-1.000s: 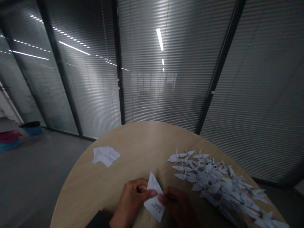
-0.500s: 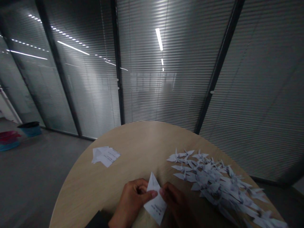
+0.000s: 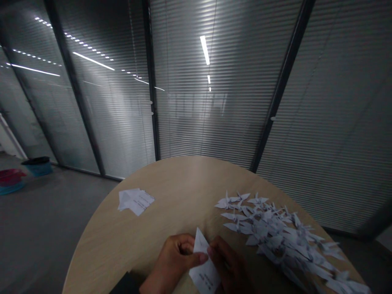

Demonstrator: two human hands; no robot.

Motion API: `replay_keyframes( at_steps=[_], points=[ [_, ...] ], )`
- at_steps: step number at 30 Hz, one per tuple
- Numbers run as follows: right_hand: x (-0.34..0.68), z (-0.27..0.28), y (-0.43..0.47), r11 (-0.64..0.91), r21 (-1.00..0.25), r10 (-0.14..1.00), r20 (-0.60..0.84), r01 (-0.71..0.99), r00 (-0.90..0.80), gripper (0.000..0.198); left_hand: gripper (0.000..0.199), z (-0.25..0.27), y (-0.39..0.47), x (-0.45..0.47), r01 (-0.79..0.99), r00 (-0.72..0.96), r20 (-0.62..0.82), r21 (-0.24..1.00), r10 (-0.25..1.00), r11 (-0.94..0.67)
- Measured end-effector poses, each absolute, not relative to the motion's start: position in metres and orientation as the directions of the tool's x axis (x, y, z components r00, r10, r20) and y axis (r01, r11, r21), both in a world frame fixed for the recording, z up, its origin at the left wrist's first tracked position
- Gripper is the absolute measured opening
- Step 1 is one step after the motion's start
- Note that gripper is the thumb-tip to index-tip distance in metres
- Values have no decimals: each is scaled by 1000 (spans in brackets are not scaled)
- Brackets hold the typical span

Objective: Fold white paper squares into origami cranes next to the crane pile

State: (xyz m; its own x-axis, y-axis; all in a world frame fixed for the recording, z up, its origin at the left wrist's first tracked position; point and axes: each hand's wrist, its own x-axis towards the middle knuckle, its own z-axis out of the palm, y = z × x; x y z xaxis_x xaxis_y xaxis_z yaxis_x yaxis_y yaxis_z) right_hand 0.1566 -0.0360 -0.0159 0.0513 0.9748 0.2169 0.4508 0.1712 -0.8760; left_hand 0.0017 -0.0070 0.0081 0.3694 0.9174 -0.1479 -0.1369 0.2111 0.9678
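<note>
A partly folded sheet of white paper, pointed at its far end and printed with small text near me, is held between both hands over the table's near side. My left hand pinches its left edge, thumb lying across the front. On the other side my right hand, in shadow, grips the right edge with thumb and fingers. To the right of it spreads a heap of folded white paper cranes. A small stack of white paper squares, some with print, lies at the left.
The round wooden table has a curved far edge close to a glass wall with blinds. On the floor at the far left stand a blue bucket with a black rim and a red and blue basin.
Both hands and the folded paper have shifted slightly towards me and to the right. The paper's upper part now looks narrower. The cranes and the stack stay put.
</note>
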Motion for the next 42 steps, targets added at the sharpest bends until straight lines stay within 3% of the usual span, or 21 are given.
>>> replay_keyframes(
  at_steps=[10,17,25,31,35,42],
  points=[
    [146,4,-34,54,-905,998,42,422,-39,48,44,3,-1,-2,-102,255,-128,982,959,158],
    [146,4,-35,38,-880,999,31,473,-22,45,45,8,-2,0,-129,269,-97,982,958,135],
    [144,6,-36,-15,-940,994,-51,342,-96,44,43,8,-8,1,-180,302,-128,966,945,188],
    [146,-4,-30,60,-952,997,43,300,-63,47,44,9,-3,-2,-202,207,-138,963,969,180],
    [148,-4,-29,54,-966,995,31,251,-94,48,43,13,-1,-4,-232,177,-115,960,978,154],
    [151,5,-36,71,-930,996,48,360,-74,37,41,17,-3,-2,-237,214,-132,954,968,182]
  ],
)
